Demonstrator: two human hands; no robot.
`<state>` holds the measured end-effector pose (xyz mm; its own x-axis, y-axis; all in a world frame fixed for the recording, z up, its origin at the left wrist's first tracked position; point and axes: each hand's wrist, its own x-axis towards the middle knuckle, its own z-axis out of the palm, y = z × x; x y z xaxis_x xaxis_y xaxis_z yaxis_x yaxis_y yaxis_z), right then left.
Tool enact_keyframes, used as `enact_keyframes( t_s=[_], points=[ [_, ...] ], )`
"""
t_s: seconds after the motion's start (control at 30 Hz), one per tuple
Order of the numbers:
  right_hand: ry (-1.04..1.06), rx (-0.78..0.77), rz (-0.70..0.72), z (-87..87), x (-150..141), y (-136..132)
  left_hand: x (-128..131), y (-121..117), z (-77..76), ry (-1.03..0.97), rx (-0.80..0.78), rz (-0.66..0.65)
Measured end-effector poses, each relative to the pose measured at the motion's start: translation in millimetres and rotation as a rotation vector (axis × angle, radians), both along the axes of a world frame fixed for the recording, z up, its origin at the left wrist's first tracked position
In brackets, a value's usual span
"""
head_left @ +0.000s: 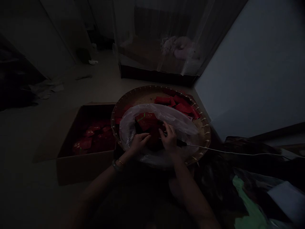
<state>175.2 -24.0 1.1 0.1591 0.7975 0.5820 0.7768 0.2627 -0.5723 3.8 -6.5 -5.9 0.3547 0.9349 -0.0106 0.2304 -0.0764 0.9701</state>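
Note:
In the dim head view, a clear plastic bag [162, 109] lies open in a round woven bamboo tray [205, 127], with dark red packets [147, 121] inside its mouth. My left hand [140, 141] is at the near left of the bag's opening, thumb and fingertips pinched together; anything between them is too dark to see. My right hand [169, 137] is over the bag's right side with its fingers curled. A slim corded tool with a black handle [182, 143] runs through its grip, a thin tip pointing left. The tool's kind is unclear.
More red packets [183, 106] lie at the tray's far right. An open cardboard box [85, 156] of red packets stands left. A white cord [233, 152] stretches right. A pale wall [257, 70] rises at right; a netted bed [152, 60] is behind. Green plastic [247, 200] lies lower right.

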Motion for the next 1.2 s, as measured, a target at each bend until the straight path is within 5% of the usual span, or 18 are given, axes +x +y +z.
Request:
enact_keyframes(
  t_s=[0.27, 0.53, 0.73, 0.87, 1.0, 1.2],
  points=[
    [-0.072, -0.001, 0.090, 3.7, -7.0, -10.4, -1.2, 1.5, -3.4, -0.030, -0.026, -0.016],
    [0.203, -0.061, 0.054, 12.0, 0.0, -4.8, -3.4, -1.3, 2.0, 0.086, 0.061, -0.073],
    [-0.063, -0.113, 0.015, 15.4, 10.4, -3.5, -7.3, -1.2, 3.6, 0.225, 0.200, -0.092],
    [-0.269, 0.016, 0.141, 18.6, 7.2, -9.4, -9.2, 1.2, 3.6, 0.212, 0.196, -0.032],
    [-0.303, 0.067, 0.278, 19.6, 3.1, -13.1, -11.1, 2.6, 2.4, 0.194, 0.191, -0.034],
    [-0.232, 0.085, 0.187, 17.5, 12.3, -12.8, -11.3, 4.3, -2.1, 0.182, 0.229, -0.028]
  ],
)
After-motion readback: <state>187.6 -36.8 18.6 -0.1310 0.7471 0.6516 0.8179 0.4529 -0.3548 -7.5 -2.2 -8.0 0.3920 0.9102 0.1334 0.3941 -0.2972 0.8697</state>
